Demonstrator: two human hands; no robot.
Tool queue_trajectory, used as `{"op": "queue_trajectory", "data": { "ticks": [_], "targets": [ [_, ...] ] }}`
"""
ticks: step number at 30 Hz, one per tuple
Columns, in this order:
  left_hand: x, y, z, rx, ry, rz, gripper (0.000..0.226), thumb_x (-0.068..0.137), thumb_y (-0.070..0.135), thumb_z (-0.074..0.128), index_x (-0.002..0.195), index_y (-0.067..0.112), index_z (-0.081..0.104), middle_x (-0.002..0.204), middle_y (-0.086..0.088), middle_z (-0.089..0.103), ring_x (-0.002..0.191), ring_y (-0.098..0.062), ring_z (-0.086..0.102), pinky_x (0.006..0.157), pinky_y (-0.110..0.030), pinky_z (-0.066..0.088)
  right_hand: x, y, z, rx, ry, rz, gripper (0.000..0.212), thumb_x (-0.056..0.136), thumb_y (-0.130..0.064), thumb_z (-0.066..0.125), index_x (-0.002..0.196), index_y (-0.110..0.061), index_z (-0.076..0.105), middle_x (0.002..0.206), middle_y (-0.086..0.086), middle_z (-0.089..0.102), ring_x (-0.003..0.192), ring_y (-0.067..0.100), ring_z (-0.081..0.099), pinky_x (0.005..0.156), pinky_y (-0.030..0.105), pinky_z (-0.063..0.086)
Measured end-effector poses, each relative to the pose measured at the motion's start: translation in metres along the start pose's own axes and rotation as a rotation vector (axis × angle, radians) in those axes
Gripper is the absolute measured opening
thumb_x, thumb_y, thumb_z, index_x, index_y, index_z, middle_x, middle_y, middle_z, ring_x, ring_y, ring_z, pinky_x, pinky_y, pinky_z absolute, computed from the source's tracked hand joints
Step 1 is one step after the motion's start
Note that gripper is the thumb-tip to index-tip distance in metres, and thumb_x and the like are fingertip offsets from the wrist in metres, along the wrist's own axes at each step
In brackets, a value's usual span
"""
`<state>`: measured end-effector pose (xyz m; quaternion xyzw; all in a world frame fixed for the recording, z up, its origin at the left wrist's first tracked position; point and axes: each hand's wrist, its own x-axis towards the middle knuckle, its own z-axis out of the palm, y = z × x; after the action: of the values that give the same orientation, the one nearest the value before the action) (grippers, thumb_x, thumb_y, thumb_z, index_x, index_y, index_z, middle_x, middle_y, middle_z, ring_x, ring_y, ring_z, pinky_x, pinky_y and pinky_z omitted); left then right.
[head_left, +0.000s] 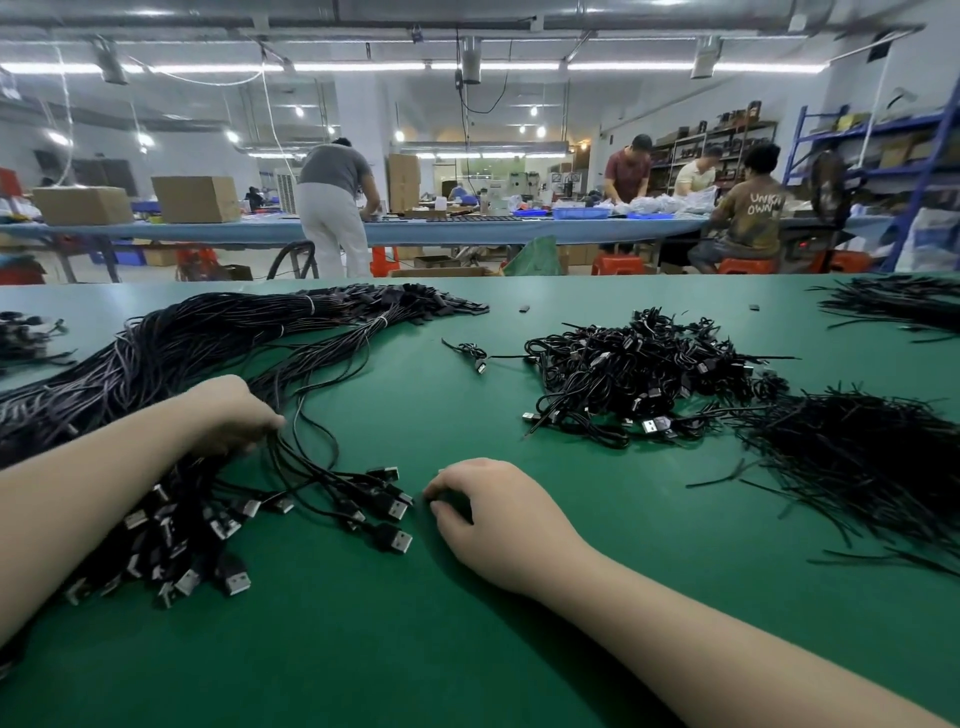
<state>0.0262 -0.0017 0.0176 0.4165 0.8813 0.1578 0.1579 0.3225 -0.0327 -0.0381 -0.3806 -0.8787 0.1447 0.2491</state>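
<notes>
Your left hand (234, 415) has its fingers clamped on the cables (156, 358). Their plugs (396, 508) fan out just beside your right hand (498, 519); I cannot tell whether its curled fingers pinch one. Tug now and tangled neighbours could drag along.

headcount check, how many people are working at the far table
4: person in grey bent over mid-table; person in red, person in cream and seated person in brown toward its right end. Others farther back may be hidden.
</notes>
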Motion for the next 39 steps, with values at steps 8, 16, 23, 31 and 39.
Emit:
{"op": "queue_trajectory", "data": {
  "ticks": [8,16,23,31,39],
  "targets": [
    [-0.006,0.006,-0.035,-0.385,-0.165,-0.075,0.025,0.101,0.017,0.038,0.093,0.002,0.057,0.043,-0.001,0.042,0.035,-0.013,0.04,0.033,-0.021,0.037,0.001,0.0,-0.001,0.0,0.008,0.005,0.025,0.091,-0.027,0.048,0.109,-0.026,0.066,0.114,-0.007,0.063,0.107,0.015,0.054,0.088,0.03,0.047],
    [-0.01,0.049,-0.1,-0.719,0.343,0.338,0.018,0.096,0.025,0.04,0.098,0.019,0.057,0.076,-0.004,0.048,0.056,-0.014,0.041,0.041,-0.026,0.037,-0.001,0.0,-0.001,0.017,0.027,0.013,0.025,0.091,-0.026,0.049,0.107,-0.026,0.068,0.114,-0.009,0.064,0.106,0.013,0.056,0.088,0.03,0.048],
    [-0.083,0.1,-0.068,-0.736,0.17,0.521,0.024,0.099,0.022,0.038,0.101,0.019,0.061,0.063,0.003,0.041,0.045,-0.009,0.03,0.032,-0.018,0.025,-0.002,0.001,0.002,0.048,0.104,-0.02,0.049,0.092,-0.026,0.052,0.14,-0.027,0.042,0.142,-0.003,0.044,0.129,0.015,0.04,0.103,0.026,0.037],
    [-0.139,0.154,0.011,-0.47,-0.285,0.683,0.024,0.091,0.027,0.05,0.083,0.014,0.069,0.067,0.0,0.038,0.043,-0.011,0.028,0.041,-0.019,0.02,0.008,0.014,-0.058,0.023,0.608,-0.157,0.065,0.089,-0.016,0.064,0.144,-0.004,0.032,0.134,0.012,0.051,0.128,0.026,0.044,0.109,0.048,0.034],
    [-0.115,0.137,0.02,-0.486,-0.435,0.736,0.017,0.092,0.033,0.061,0.1,0.021,0.07,0.064,0.008,0.054,0.046,-0.005,0.044,0.042,-0.018,0.035,0.015,0.06,-0.108,0.111,0.525,0.055,0.02,0.096,-0.031,0.053,0.093,-0.02,0.07,0.071,-0.017,0.058,0.061,-0.003,0.049,0.056,0.015,0.035]
  ]
}}
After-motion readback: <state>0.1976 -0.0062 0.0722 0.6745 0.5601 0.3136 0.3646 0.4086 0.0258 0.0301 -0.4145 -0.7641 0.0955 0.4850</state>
